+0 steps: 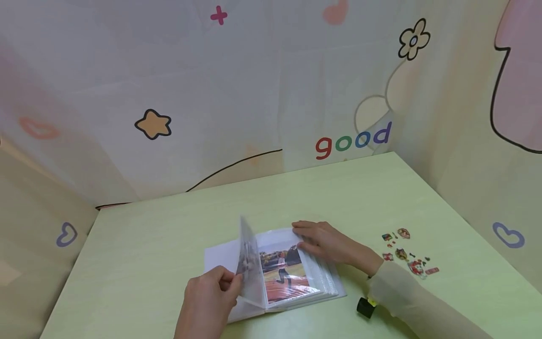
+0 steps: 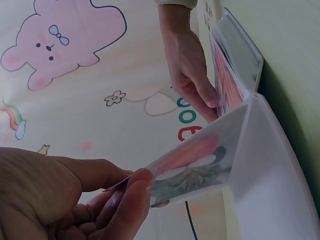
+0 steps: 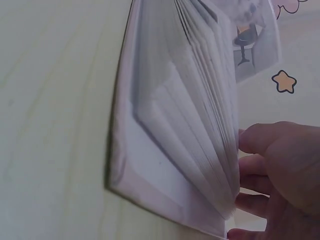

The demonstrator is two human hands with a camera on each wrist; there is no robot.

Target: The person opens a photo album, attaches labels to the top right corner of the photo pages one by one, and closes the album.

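White photo album [image 1: 219, 254] lies spread on a pale green table [image 1: 144, 254]

In the head view, the two hands are apart. The left hand [image 1: 211, 299] pinches the edge of a translucent page [image 1: 251, 270], which stands raised near the spine. The right hand [image 1: 328, 240], fingers extended, rests at the upper right part of the pages, beside a photo [image 1: 282, 275] of a person running on a reddish track. Small colourful cutouts [image 1: 401, 254] are scattered on the table to the right; a black object [image 1: 365, 308] lies by the right sleeve [image 1: 406, 292].

From the left wrist, the thumb and forefinger clasp the page; a picture shows through it.

From the right wrist, the fingers lie along the fanned page edges [image 3: 200, 125], above the cover [image 3: 160, 175].
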